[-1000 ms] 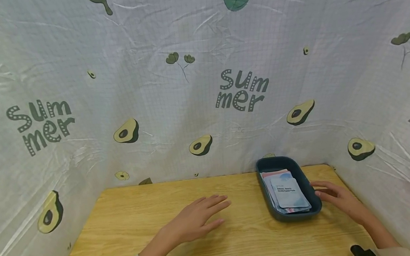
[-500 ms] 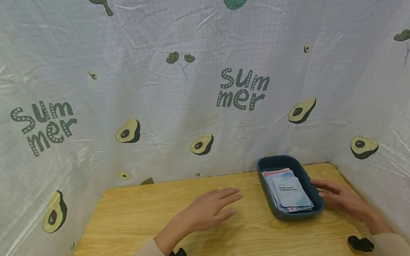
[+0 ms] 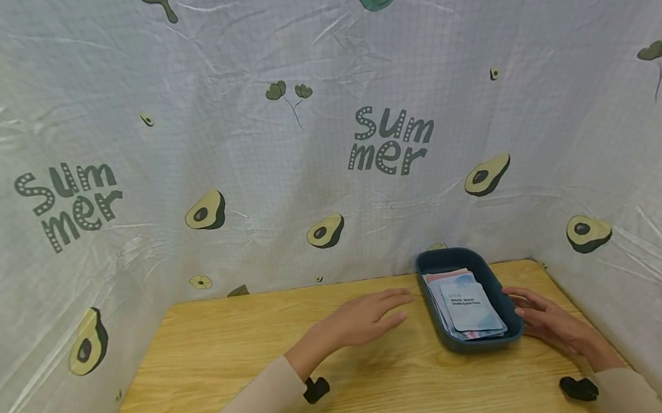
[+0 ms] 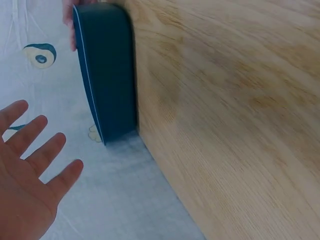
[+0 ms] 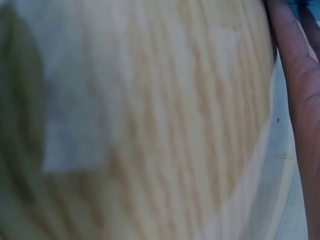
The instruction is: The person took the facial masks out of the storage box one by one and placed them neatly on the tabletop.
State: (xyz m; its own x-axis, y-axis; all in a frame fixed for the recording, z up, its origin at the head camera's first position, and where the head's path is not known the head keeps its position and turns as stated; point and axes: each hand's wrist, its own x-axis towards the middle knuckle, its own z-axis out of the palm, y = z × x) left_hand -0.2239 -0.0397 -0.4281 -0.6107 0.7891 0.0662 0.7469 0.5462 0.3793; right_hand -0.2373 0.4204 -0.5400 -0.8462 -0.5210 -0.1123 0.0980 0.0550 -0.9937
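Observation:
A dark blue rectangular bin [image 3: 473,347] with rounded corners stands at the back right of the wooden table. Inside lies a stack of flat packets, the top one a pale blue-white packet [image 3: 470,308] printed "Natural - Beauty Double Eyelid Paste". My right hand [image 3: 555,325] is at the bin's right side, fingertips right at the rim. To the left of the bin, my left hand [image 3: 363,319] hovers over the table, fingers extended and holding nothing. The left wrist view shows that hand's spread fingers [image 4: 42,145] apart from the bin's side wall [image 4: 107,75].
Light wood makes up the tabletop [image 3: 221,359]. A white curtain [image 3: 250,142] printed with avocados and "summer" hangs round the table's back and both sides. The bin's far end is close to that back curtain.
My left hand has moved right and slightly away from me, closer to the bin. My right hand stays at the bin's right rim, and the bin keeps its place.

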